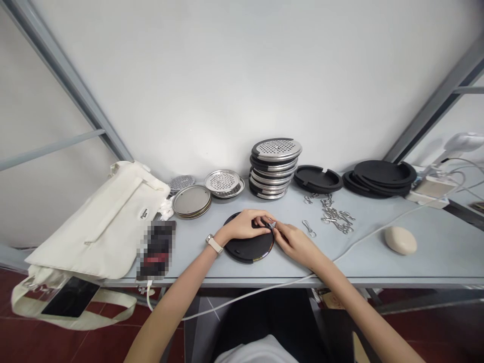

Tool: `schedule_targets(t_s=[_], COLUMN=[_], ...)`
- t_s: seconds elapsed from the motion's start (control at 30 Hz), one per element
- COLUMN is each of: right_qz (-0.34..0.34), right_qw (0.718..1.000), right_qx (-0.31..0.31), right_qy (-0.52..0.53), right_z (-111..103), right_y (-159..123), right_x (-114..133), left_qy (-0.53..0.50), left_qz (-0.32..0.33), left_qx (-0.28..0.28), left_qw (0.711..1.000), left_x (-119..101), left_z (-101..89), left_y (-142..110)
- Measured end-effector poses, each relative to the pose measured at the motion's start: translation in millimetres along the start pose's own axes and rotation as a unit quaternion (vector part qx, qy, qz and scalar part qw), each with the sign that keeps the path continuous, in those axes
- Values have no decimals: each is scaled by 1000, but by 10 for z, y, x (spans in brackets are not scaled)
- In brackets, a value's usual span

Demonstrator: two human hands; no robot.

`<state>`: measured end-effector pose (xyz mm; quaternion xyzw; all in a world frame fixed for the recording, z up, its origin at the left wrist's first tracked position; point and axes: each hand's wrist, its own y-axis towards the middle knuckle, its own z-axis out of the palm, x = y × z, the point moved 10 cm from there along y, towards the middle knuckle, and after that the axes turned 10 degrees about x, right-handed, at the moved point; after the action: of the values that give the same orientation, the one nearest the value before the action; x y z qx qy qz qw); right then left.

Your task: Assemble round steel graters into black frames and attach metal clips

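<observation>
A round black disc (247, 247) lies flat on the grey table (446, 257) in front of me. My left hand (247, 225) rests on its far edge with fingers curled, pinching at the rim. My right hand (293, 241) meets it from the right, fingers closed on a small metal clip (270, 225) at the disc's edge. A watch sits on my left wrist. Loose metal clips (335, 216) lie in a pile just right of my hands.
Behind the disc stand a stack of perforated steel and black discs (274, 169), flat steel plates (191, 200), a perforated plate (224, 182) and black discs (380, 176). A white cloth bag (102, 222) lies left, a phone (71, 296) on it. A white oval object (401, 240) and cables lie right.
</observation>
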<state>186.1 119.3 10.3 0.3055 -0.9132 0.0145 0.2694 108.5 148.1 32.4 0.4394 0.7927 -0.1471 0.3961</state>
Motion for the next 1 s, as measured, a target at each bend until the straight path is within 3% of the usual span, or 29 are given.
schedule_targets(t_s=[1.0], right_qz=[-12], right_qw=[1000], right_qx=[-10], right_qy=[-26], right_z=[2], right_y=[10], right_x=[4], left_qy=[4], left_qz=[23], left_qx=[-10], left_qw=[1000], left_x=[-34], left_z=[-14], left_y=[-5])
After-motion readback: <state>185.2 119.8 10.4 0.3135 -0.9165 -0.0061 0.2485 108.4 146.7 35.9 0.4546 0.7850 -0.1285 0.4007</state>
